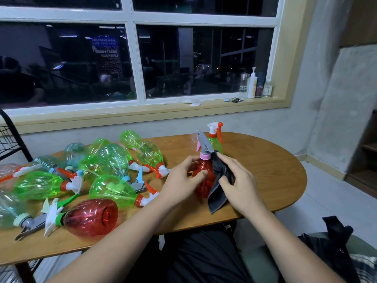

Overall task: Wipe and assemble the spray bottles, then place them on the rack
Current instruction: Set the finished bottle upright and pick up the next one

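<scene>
A red spray bottle (204, 180) with a pink collar and grey trigger head (203, 142) stands upright on the wooden table (265, 170). My left hand (183, 178) grips its body from the left. My right hand (238, 180) holds a dark grey cloth (219, 193) against the bottle's right side. Right behind it stands a green spray bottle (215, 142) with a white and orange head. Several green, clear and red bottles lie on their sides at the left, among them a red one (91, 217) near the front edge.
A black wire rack (8, 137) stands at the far left beside the table. Bottles and small items (253, 86) line the window sill. A dark bag (334, 235) lies on the seat at lower right. My lap is under the table edge.
</scene>
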Available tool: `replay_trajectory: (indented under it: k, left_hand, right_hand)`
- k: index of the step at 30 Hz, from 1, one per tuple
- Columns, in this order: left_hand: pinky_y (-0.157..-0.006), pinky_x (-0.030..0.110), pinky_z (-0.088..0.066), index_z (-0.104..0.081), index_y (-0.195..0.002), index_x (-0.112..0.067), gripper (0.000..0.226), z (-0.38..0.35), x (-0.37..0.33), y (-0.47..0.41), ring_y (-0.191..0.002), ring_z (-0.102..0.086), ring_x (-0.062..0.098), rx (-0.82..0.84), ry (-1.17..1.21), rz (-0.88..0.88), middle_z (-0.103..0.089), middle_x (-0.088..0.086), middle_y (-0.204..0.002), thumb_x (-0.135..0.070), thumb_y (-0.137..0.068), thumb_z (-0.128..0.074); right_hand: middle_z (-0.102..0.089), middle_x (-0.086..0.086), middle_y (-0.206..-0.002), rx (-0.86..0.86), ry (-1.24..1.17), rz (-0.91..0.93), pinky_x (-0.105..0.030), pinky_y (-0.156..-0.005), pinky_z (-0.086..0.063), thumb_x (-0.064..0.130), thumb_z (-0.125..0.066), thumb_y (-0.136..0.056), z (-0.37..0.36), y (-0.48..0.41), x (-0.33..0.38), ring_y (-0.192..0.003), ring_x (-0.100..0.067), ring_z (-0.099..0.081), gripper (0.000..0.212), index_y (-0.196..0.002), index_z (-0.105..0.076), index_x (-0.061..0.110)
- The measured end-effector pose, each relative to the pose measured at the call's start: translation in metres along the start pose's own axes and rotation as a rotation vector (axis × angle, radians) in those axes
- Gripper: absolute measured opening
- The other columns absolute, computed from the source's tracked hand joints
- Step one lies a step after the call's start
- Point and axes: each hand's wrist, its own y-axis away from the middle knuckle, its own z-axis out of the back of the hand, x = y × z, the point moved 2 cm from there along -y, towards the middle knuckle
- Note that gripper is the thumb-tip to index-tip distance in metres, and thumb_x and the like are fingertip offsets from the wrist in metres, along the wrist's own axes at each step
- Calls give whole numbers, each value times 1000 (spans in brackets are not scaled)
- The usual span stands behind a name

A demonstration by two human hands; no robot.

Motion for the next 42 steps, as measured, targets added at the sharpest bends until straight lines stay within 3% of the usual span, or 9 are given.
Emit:
replay_trajectory:
  k: [2, 6, 8, 11, 15, 20, 28, 36, 42]
  left_hand:
    - [-98, 15, -50, -60, -139, -38, 40, -3, -1, 0, -119, -58, -14, -9, 22, 9, -68, -22, -126, -38, -100, -69]
    - [-105, 20, -50, -57, -148, -33, 53, -10, 1, 0, -123, -58, -5, -38, 22, 4, -56, -18, -132, -47, -98, -71]
    - [-103, 14, -47, -53, -151, -36, 63, -13, 5, 2, -122, -54, -11, -32, 20, 0, -53, -18, -129, -55, -94, -73]
    - [-102, 10, -44, -50, -153, -41, 72, -17, 8, 7, -123, -52, -11, -47, 7, -35, -51, -17, -127, -62, -88, -75]
    - [-104, 23, -50, -51, -150, -44, 66, -17, 11, 12, -125, -53, -7, -87, 27, -31, -51, -20, -130, -57, -90, -77]
    - [-101, 18, -52, -50, -145, -41, 54, -16, 8, 18, -124, -57, -10, -96, 77, -15, -61, -24, -134, -37, -97, -75]
    - [-106, 27, -54, -49, -146, -37, 47, -15, 11, 23, -125, -61, -2, -106, 61, -24, -66, -18, -134, -29, -102, -66]
    - [-108, 31, -51, -51, -151, -31, 49, -14, 18, 23, -124, -53, -6, -163, 14, -27, -51, -17, -130, -29, -104, -63]
    - [-105, 24, -48, -54, -145, -33, 67, -11, 16, 24, -123, -54, -2, -166, -9, -42, -55, -18, -129, -65, -89, -73]
  right_hand:
    - [-58, 21, -142, 51, -9, -65, -7, -107, -39, -2, -61, -94, -3, 0, -2, -130, 14, -50, 70, -154, -55, 33]
    - [-63, 17, -135, -8, -93, -141, -38, -105, -55, 6, -57, -102, 0, -9, -1, -120, -3, -63, 56, -144, -63, 44]
    - [-57, 19, -148, -6, -96, -147, -42, -117, -47, 10, -54, -105, -1, -11, 3, -138, -5, -53, 53, -144, -62, 45]
    - [-42, 16, -163, 20, 85, -158, -37, -128, -23, 14, -50, -106, -5, -6, 5, -156, -17, -24, 53, -151, -56, 42]
    - [-60, 14, -126, 4, 171, -162, -26, -104, -39, 14, -58, -102, 0, -4, 6, -121, -9, -51, 46, -139, -67, 39]
    - [-80, 11, -109, -46, -330, -322, -46, -100, -60, 9, -64, -101, 4, -17, 11, -104, -8, -75, 31, -117, -78, 31]
    - [-75, 0, -130, -27, -698, -317, -50, -113, -51, -2, -46, -109, -26, -5, 19, -125, -20, -69, 40, -135, -66, 20]
    - [-71, 12, -137, 106, -421, -374, -51, -117, -46, 10, -50, -103, -29, 13, -13, -132, -9, -63, 52, -146, -58, 39]
    - [-77, 19, -119, 300, -171, -395, -47, -105, -56, 0, -46, -100, -24, 9, -19, -113, -4, -71, 54, -130, -68, 39]
